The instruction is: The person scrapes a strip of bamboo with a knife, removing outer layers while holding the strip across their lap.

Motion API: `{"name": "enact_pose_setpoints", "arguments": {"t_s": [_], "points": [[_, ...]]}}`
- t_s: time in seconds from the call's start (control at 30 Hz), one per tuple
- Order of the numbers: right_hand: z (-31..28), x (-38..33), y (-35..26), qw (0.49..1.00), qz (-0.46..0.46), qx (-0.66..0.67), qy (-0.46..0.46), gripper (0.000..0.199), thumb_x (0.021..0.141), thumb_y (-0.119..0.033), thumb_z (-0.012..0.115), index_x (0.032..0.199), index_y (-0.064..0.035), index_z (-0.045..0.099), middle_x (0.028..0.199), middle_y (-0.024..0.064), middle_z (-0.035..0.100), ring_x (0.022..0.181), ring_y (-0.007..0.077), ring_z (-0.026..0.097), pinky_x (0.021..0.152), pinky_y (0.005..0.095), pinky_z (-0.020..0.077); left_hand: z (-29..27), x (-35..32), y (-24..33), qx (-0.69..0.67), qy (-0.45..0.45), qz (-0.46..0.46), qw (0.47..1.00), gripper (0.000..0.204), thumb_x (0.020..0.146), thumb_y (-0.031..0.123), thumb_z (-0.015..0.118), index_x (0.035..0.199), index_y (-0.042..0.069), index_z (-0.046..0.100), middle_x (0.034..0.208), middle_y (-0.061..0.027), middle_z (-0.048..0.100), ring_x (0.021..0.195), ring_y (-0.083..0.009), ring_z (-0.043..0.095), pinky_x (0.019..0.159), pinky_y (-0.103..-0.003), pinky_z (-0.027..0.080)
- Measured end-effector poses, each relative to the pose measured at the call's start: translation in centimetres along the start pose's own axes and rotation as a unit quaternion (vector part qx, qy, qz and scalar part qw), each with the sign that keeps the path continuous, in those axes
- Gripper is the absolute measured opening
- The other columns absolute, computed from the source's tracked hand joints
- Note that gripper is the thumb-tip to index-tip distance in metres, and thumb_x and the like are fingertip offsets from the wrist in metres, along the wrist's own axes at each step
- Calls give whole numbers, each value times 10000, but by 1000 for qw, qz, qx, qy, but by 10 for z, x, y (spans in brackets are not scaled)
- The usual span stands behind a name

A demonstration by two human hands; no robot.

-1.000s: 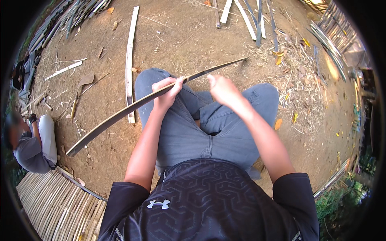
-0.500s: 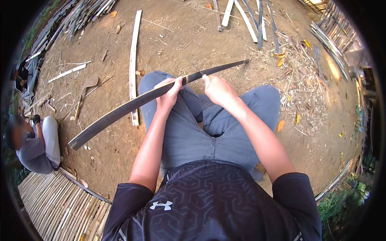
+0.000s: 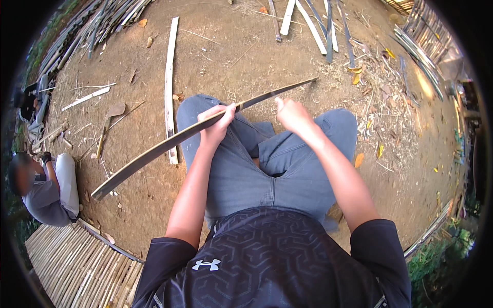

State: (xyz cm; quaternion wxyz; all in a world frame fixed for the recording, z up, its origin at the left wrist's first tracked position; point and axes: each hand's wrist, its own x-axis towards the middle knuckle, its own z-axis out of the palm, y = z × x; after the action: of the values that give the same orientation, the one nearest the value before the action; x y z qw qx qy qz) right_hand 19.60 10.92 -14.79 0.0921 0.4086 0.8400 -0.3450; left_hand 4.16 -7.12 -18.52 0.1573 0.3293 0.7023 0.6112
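Head view. Left hand [image 3: 218, 126] closed around dark strip [image 3: 154, 152], fingers wrapped over its upper edge, thumb pointing toward the far end. Right hand [image 3: 294, 115] closed in a fist just beside the same strip, thumb raised near its edge; contact with the strip not determinable, and anything held inside the fist hidden. Strip long, thin, slightly bowed, running from lower left near the ground to upper right past the knees, crossing above both thighs. Near end wide and blunt, well left of the left knee; far end tapering to a point above bare dirt.

Seated posture: grey trousers [image 3: 267, 169], knees spread, black shirt [image 3: 267, 262] with a small white logo on the chest, low in the frame. No packages or signs visible; no containers visible.

Surroundings: pale slat [image 3: 169, 87] lying on the dirt, end close to the left knee, passing under the dark strip. Short white stick [image 3: 86, 98] further left. Several cut slats [image 3: 313, 25] fanned out at the top edge. Bundle of long poles [image 3: 97, 23] at upper left. Mat [image 3: 72, 262] of parallel split pieces at lower left. Dry leaves and litter [image 3: 385, 87] scattered to the right, with stacked lengths [image 3: 421, 46] near the right rim.

Second person [image 3: 49, 187] crouched at the left edge, grey top, pale trousers, well apart from both hands.
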Motion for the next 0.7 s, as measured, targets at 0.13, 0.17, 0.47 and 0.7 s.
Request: {"name": "enact_pose_setpoints", "arguments": {"t_s": [0.13, 0.17, 0.47, 0.7], "points": [[19, -11, -2, 1000, -13, 6, 9, 546, 1053, -371, 330, 985, 59, 659, 881, 313, 676, 888, 447, 686, 825, 534, 536, -2, -4, -4, -8, 10, -13, 1000, 200, 876, 148, 735, 779, -27, 722, 630, -22, 649, 583, -62, 563, 558, -238, 464], [15, -3, 2, 1000, -4, 10, 12, 544, 1054, -370, 328, 987, 57, 658, 882, 309, 678, 888, 444, 687, 824, 533, 536, -1, 0, -1, -29, 25, -23, 999, 205, 877, 151, 736, 774, -26, 721, 618, -19, 643, 573, -61, 558, 551, -239, 462], [6, 12, 26, 998, 63, 4, -3, 561, 1040, -400, 337, 1025, 52, 669, 1015, 322, 667, 1022, 474, 643, 927, 533, 497, -1, 1, 1, -7, 16, -21, 1000, 185, 875, 132, 726, 775, -23, 718, 614, -21, 639, 568, -59, 546, 546, -240, 454], [-5, -8, 8, 999, 40, -10, -16, 553, 1036, -405, 348, 1103, 51, 653, 1080, 324, 655, 1067, 464, 631, 943, 518, 494, -7, -1, -12, 22, -23, -21, 999, 213, 909, 181, 714, 848, -23, 726, 696, -72, 698, 643, -98, 622, 622, -239, 485]]}}
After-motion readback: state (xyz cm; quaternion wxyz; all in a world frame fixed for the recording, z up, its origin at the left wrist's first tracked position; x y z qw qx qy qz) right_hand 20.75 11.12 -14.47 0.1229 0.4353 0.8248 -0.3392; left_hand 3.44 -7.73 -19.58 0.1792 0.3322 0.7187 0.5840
